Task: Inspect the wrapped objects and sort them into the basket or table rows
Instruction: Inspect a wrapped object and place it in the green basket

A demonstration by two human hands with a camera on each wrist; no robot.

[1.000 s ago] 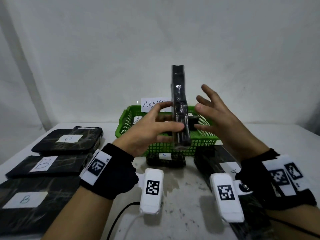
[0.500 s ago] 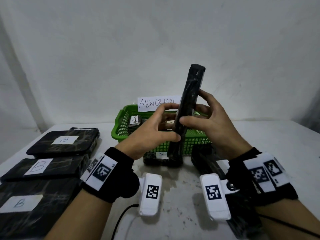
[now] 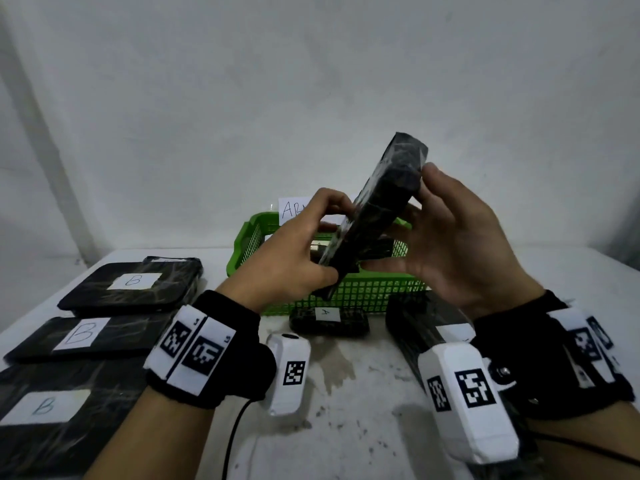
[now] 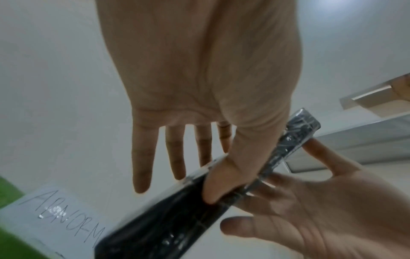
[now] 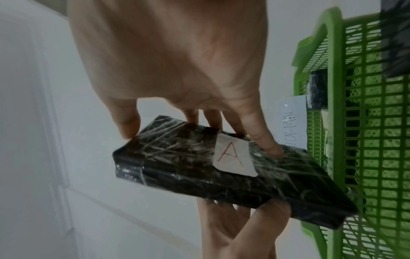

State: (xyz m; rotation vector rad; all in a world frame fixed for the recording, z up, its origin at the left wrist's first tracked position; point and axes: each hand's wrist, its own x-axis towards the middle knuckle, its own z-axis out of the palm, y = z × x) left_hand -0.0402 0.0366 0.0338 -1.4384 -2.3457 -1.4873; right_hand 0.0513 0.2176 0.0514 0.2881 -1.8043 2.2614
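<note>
A black wrapped block (image 3: 374,216) is held in the air over the green basket (image 3: 346,292), leaning with its top to the right. My left hand (image 3: 332,244) pinches its lower part between thumb and fingers. My right hand (image 3: 415,220) grips its upper part, thumb near the top corner. In the right wrist view the block (image 5: 188,166) shows a white label with a red "A", with my right fingertips (image 5: 266,145) resting on that face. The left wrist view has my thumb pressed on the block's narrow edge (image 4: 277,157).
The basket carries a paper sign "ABNORMAL" (image 3: 291,207) and holds dark wrapped items. Three flat black packs labelled "B" (image 3: 131,285) (image 3: 76,336) (image 3: 45,407) lie in a row at the left. A small pack labelled "A" (image 3: 327,318) and a larger one (image 3: 422,320) lie before the basket.
The block went from upright to leaning right and turned in my hands. My right hand, apart and open a second ago, closed onto its upper part.
</note>
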